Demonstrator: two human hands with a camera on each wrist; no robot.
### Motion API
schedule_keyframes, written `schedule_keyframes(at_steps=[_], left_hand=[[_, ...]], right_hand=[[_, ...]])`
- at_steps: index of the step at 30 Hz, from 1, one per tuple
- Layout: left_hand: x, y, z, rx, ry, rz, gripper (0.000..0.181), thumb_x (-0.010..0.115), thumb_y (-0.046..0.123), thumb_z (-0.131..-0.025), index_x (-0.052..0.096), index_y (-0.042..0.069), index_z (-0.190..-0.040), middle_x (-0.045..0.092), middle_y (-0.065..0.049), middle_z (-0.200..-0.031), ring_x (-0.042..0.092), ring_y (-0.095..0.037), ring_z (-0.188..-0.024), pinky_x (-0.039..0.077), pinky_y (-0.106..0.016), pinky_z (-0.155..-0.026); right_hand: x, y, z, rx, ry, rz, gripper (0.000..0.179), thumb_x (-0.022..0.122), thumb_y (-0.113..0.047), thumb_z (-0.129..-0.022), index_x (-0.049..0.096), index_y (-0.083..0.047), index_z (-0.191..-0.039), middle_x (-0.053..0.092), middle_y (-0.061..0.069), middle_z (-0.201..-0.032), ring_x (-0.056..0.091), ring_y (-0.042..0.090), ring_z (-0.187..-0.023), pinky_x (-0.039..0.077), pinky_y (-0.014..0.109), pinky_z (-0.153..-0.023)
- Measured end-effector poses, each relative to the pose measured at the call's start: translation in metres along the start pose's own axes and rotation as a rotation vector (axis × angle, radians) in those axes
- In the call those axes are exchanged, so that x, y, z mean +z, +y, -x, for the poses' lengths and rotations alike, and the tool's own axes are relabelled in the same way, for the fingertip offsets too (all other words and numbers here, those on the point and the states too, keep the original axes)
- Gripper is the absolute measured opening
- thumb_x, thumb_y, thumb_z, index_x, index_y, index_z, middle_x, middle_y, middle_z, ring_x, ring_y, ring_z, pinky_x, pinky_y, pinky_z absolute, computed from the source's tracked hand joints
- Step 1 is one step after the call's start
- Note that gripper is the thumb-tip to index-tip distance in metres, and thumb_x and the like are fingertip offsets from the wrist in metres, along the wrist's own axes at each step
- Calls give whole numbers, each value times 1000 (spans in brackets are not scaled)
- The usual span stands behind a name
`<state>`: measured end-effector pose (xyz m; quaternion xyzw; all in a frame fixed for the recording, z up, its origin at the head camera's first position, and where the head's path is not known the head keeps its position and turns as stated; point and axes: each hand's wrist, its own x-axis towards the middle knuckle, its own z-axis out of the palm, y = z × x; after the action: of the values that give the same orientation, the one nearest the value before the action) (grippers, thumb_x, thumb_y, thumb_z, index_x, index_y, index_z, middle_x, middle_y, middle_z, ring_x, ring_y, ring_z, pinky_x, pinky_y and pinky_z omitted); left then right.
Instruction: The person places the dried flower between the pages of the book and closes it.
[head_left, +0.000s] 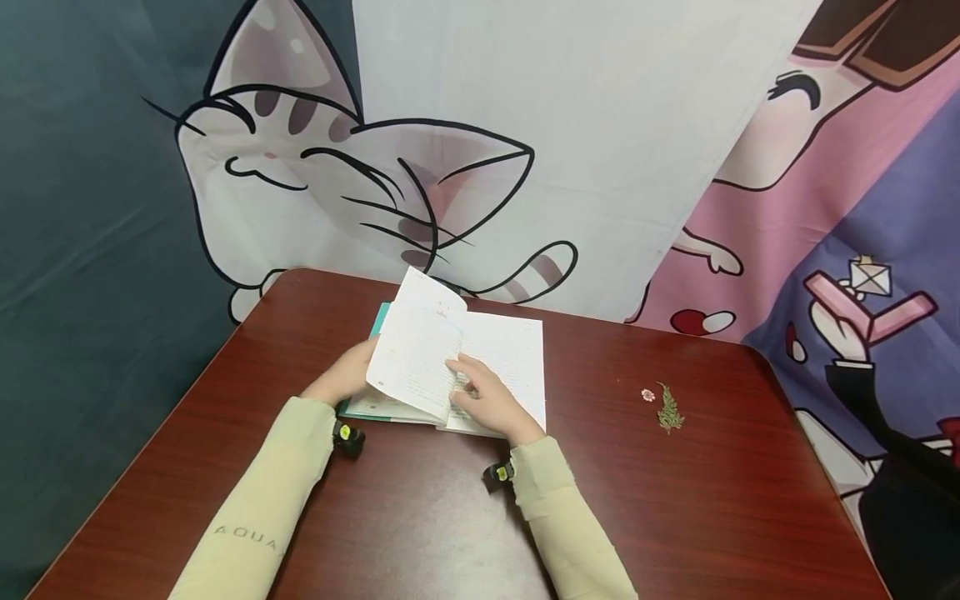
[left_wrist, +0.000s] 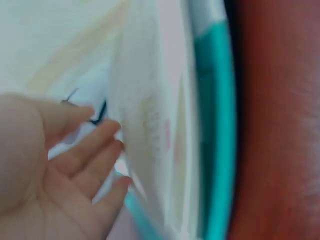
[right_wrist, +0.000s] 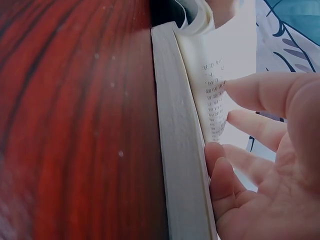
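An open book [head_left: 513,354] with a teal cover [left_wrist: 216,125] lies at the table's far middle. One raised page [head_left: 416,354] stands tilted up over its left half. My left hand [head_left: 345,372] is at the left edge of that page, its fingertips hidden behind it in the head view. In the left wrist view, its loosely extended fingers [left_wrist: 105,162] are right at the pages. My right hand [head_left: 491,400] rests on the right-hand page near the spine with relaxed, spread fingers. The right wrist view shows its fingertips [right_wrist: 237,90] against the printed text, beside the thick page block [right_wrist: 180,135].
To the right on the brown table [head_left: 720,500] lie a small pinkish-white flower [head_left: 648,395] and a green leafy sprig [head_left: 670,410]. A cloth printed with a cartoon cat [head_left: 277,183] hangs behind the table's far edge. Each wrist carries a small black camera.
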<state>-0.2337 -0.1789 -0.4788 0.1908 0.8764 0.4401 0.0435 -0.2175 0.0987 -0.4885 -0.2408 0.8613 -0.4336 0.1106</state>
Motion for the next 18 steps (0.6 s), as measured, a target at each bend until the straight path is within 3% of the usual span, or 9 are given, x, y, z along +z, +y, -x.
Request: schedule_keyframes(at_steps=[3,4,7,10,12,15,18], left_hand=[[-11,6,-2,-159,120,58,46,42,19,-110,39,3,-153,47,-25,-150,45,-42,-137,36,-60,-111],[-15,9,-3,-183,160,54,45,39,20,-111,39,2,-153,48,-26,-149,46,-43,-136,35,-60,-111],[-24,21,-4,-152,270,34,44,37,20,-112,41,2,-151,48,-24,-149,47,-41,-136,36,-57,-112],[-26,38,-6,-77,327,-36,42,42,20,-110,46,3,-149,49,-22,-147,49,-38,-134,38,-54,-111],[-24,50,-7,-37,308,-114,42,46,21,-109,48,5,-148,49,-20,-146,49,-37,-134,38,-54,-111],[-17,64,-10,18,213,-231,46,49,21,-107,47,5,-150,48,-20,-148,47,-36,-137,36,-53,-113],[-7,70,-11,48,103,-284,52,52,22,-106,42,2,-152,46,-21,-151,43,-36,-141,34,-52,-116]], right_hand=[[1,0,0,13,5,26,58,57,-18,-95,48,-13,-152,31,13,-163,58,28,-112,47,46,-98],[2,0,-1,14,7,33,58,57,-18,-94,48,-13,-152,31,13,-163,59,28,-112,47,47,-98],[2,1,-1,16,13,60,59,57,-19,-94,49,-15,-152,32,12,-163,59,27,-111,46,49,-99],[3,1,-2,18,16,75,58,58,-19,-94,50,-15,-151,33,12,-163,59,26,-110,46,49,-99],[3,0,-2,21,15,81,57,58,-18,-94,51,-15,-150,33,12,-163,59,27,-110,46,49,-99],[4,-1,-3,23,18,80,56,59,-18,-94,51,-15,-150,34,12,-162,59,28,-111,47,49,-98],[4,-1,-3,26,21,81,56,59,-18,-94,51,-15,-149,34,12,-162,59,28,-111,47,49,-97]])
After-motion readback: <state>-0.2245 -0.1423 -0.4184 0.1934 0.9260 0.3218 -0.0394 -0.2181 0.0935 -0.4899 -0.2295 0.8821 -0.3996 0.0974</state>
